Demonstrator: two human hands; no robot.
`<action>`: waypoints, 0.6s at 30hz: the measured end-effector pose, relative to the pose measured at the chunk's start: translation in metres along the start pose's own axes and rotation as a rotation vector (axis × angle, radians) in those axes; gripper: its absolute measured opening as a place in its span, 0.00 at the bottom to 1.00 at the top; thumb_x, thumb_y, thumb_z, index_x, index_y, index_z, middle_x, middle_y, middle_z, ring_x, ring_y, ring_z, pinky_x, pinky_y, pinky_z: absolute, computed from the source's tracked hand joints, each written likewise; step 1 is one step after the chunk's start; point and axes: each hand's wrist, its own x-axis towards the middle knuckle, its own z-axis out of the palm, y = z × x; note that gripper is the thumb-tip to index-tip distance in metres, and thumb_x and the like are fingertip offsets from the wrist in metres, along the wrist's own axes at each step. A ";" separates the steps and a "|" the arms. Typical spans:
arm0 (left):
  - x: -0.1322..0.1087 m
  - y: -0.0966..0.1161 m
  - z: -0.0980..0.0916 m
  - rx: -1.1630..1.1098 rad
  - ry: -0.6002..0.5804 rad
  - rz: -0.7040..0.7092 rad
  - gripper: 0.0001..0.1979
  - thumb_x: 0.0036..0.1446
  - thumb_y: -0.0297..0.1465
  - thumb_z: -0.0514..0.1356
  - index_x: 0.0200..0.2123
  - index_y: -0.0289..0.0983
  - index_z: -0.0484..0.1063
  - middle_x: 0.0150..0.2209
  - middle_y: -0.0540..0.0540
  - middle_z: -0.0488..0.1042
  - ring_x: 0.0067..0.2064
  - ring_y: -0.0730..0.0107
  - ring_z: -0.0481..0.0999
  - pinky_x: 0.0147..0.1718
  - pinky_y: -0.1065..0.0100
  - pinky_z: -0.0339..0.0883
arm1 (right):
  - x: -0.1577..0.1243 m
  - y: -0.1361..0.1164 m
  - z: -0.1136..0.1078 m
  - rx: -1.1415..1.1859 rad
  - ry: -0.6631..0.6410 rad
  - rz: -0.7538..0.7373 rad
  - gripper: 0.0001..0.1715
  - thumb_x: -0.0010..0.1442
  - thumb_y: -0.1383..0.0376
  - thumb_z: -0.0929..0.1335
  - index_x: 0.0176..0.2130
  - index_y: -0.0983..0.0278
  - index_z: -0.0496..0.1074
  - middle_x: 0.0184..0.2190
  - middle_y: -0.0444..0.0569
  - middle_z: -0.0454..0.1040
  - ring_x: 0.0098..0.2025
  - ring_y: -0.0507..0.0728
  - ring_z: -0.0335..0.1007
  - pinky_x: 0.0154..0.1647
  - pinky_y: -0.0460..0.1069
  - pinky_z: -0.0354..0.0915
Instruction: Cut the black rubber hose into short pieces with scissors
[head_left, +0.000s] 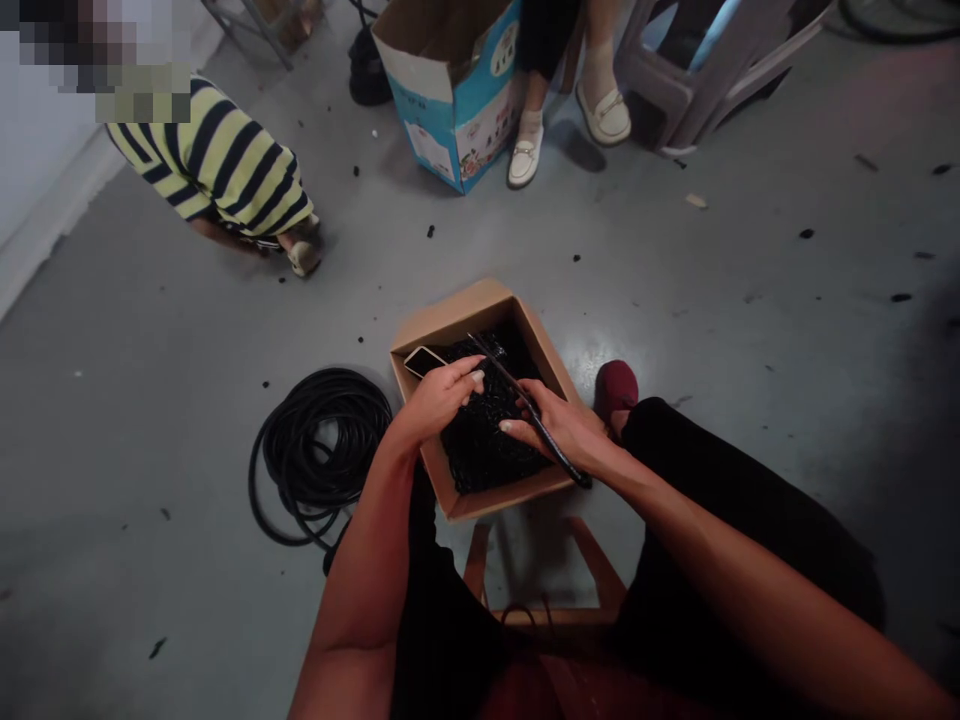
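While closed in a narrow grip around a length of black tubing (502,368), the right hand (559,425) slanted across an open cardboard box (450,320), one end of the tubing past the box's near right edge and the other above the middle of the box. Just beside it, the left hand (439,400), with fingers (469,375) curled tight and close to the tubing; any hold on it impossible to tell from this view. Inside the box, a heap of small black pieces (484,440), with a smartphone (424,360) tilted near the left wall. Under the box, a wooden stool (480,565), between two knees in black trousers (720,480); beside the right knee, a maroon shoe (616,390). Left of the stool, a loose coil of black tubing (315,450) flat on the gray floor (135,420), with black scraps (806,233) scattered farther out. Beyond, a co-worker (217,160) bent over in a yellow-and-black striped top, well apart from the box. Farther still, a blue-and-white carton (450,90), a pair of white loafers (606,115) and a plastic stool (660,90).
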 end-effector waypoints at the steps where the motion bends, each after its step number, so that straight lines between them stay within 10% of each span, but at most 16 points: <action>1: 0.000 0.000 0.000 0.008 -0.007 0.005 0.23 0.60 0.37 0.50 0.55 0.32 0.67 0.31 0.49 0.71 0.28 0.76 0.63 0.30 0.72 0.59 | 0.000 0.001 0.000 0.010 -0.005 -0.003 0.34 0.56 0.50 0.66 0.57 0.64 0.60 0.47 0.57 0.71 0.46 0.63 0.69 0.43 0.55 0.62; 18: -0.001 0.006 0.003 0.065 -0.044 0.006 0.23 0.59 0.34 0.48 0.54 0.30 0.67 0.31 0.48 0.70 0.27 0.76 0.63 0.30 0.72 0.61 | 0.002 -0.003 0.001 -0.185 0.053 0.043 0.16 0.62 0.55 0.61 0.45 0.63 0.66 0.35 0.51 0.74 0.35 0.58 0.70 0.30 0.47 0.57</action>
